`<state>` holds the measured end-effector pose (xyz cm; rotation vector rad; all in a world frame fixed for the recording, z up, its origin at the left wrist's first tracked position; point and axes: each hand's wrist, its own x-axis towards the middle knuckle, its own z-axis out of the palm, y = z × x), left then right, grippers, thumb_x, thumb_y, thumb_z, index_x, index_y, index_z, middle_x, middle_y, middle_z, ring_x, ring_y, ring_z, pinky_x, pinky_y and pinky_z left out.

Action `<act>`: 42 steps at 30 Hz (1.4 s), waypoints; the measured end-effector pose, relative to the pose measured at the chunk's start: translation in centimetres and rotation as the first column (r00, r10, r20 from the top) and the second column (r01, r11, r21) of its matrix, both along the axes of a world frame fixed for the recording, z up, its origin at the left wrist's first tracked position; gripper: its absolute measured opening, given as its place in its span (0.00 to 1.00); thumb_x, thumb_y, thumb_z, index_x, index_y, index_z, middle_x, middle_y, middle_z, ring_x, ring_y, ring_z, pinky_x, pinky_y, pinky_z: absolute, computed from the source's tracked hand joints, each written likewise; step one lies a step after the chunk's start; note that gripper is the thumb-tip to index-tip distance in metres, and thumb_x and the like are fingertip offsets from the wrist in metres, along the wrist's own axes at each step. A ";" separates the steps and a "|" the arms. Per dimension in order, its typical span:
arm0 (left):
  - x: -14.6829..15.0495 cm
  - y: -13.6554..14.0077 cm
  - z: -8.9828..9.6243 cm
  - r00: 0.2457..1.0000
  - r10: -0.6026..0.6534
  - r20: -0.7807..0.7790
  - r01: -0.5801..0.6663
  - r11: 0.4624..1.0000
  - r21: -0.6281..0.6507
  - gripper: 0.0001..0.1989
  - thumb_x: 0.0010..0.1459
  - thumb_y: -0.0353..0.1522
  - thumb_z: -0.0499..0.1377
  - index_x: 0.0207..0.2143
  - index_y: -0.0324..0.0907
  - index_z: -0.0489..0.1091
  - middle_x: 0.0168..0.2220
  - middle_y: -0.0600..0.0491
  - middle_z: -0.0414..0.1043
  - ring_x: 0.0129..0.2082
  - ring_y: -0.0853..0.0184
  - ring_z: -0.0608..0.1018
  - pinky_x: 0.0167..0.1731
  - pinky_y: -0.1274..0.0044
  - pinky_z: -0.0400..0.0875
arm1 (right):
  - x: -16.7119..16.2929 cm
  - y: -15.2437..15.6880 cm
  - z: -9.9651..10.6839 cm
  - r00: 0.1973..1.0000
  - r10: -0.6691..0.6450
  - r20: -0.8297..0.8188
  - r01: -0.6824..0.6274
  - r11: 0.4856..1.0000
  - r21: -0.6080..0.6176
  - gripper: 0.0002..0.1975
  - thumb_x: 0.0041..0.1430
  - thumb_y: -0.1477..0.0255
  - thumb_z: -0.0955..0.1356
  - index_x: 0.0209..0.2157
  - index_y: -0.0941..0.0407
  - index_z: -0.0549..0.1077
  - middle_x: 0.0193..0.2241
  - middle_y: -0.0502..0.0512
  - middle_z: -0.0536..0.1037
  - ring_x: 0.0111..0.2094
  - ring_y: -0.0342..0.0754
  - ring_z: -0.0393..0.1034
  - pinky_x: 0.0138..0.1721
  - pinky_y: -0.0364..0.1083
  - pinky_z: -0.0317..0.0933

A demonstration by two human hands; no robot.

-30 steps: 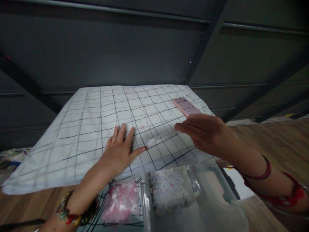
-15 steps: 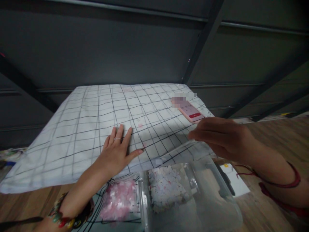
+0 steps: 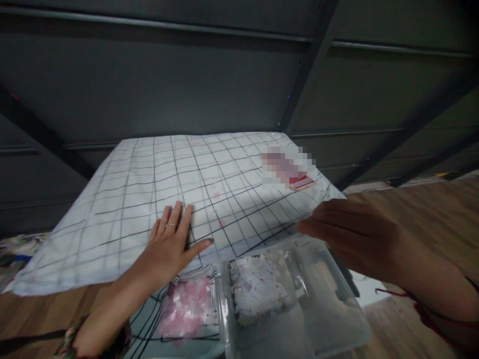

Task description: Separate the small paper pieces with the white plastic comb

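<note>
My left hand (image 3: 168,244) lies flat on the white checked cloth (image 3: 149,169), fingers spread, with a ring on one finger. My right hand (image 3: 355,234) hovers over the cloth's right front edge, above a clear plastic box (image 3: 333,324). Its fingers are pressed together, and whatever may be between them is hidden. Inside the box lies a heap of small white pieces (image 3: 258,284). Just left of the box are pink translucent pieces (image 3: 189,304), seemingly under clear plastic.
A pink-edged phone (image 3: 301,183), partly blurred out, rests on the cloth's right side. Dark panels (image 3: 168,80) with metal bars rise behind the cloth. A white sheet (image 3: 368,289) lies right of the box, and wooden flooring (image 3: 419,214) shows beyond.
My right hand has come down and slightly right, nearer the box, uncovering the phone's lower end. My left hand remains spread on the cloth, a little lower and left in view.
</note>
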<state>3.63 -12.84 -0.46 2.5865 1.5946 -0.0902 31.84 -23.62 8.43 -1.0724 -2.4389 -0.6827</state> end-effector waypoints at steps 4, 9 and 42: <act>0.3 1.1 0.1 0.998 0.065 -0.010 -0.064 0.998 0.010 0.43 0.57 0.53 0.45 0.64 0.32 0.41 0.64 0.37 0.34 0.62 0.46 0.40 0.56 0.56 0.46 | 0.1 3.5 -0.3 0.979 -0.194 -0.055 0.198 0.978 0.066 0.11 0.56 0.82 0.59 0.38 0.60 0.70 0.24 0.53 0.72 0.25 0.45 0.64 0.26 0.44 0.57; 0.3 2.5 -0.1 0.992 0.127 -0.026 -0.125 0.991 0.050 0.43 0.57 0.53 0.46 0.63 0.32 0.43 0.64 0.36 0.36 0.62 0.45 0.43 0.55 0.57 0.48 | -2.4 11.1 -1.6 0.951 -0.302 -0.064 0.303 0.953 0.022 0.16 0.56 0.84 0.56 0.38 0.61 0.71 0.28 0.57 0.73 0.31 0.48 0.64 0.32 0.46 0.54; -5.0 0.1 -0.1 1.000 0.008 -0.026 -0.007 0.999 0.041 0.44 0.55 0.55 0.45 0.63 0.31 0.44 0.64 0.39 0.38 0.62 0.48 0.44 0.56 0.59 0.47 | -10.8 4.2 -0.9 0.985 -0.171 -0.014 0.171 0.985 0.012 0.15 0.50 0.87 0.56 0.30 0.60 0.70 0.23 0.55 0.71 0.24 0.45 0.62 0.22 0.44 0.55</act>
